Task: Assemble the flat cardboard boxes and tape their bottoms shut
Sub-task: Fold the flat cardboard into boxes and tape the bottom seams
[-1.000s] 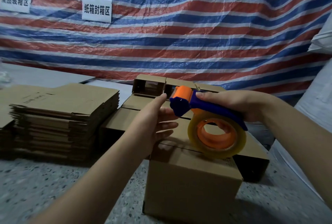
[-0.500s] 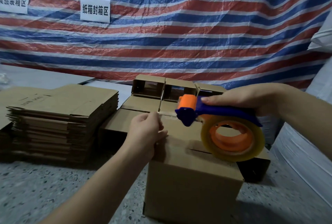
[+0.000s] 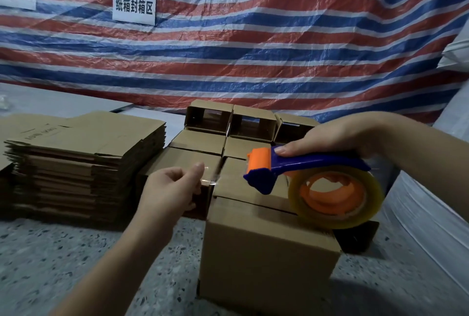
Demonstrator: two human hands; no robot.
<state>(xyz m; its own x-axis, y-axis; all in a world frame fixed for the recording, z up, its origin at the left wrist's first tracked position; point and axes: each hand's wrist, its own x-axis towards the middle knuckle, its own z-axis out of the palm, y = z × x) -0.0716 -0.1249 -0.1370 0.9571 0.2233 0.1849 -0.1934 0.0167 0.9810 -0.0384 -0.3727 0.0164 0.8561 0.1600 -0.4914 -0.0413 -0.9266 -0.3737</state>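
Left hand (image 3: 172, 188) raised with thumb and forefinger pinched, right hand (image 3: 337, 135) curled around a handle, forearms converging.

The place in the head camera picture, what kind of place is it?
Probably a small packing or warehouse area: a stack of flat cardboard boxes, assembled boxes by a striped tarp, and a paper sign naming a carton-sealing zone.

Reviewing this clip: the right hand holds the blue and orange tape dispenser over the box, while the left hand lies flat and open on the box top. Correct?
Not quite. In the head view the left hand is off the box, pinching the free end of the clear tape drawn from the tape dispenser. The right hand does hold it over the box.
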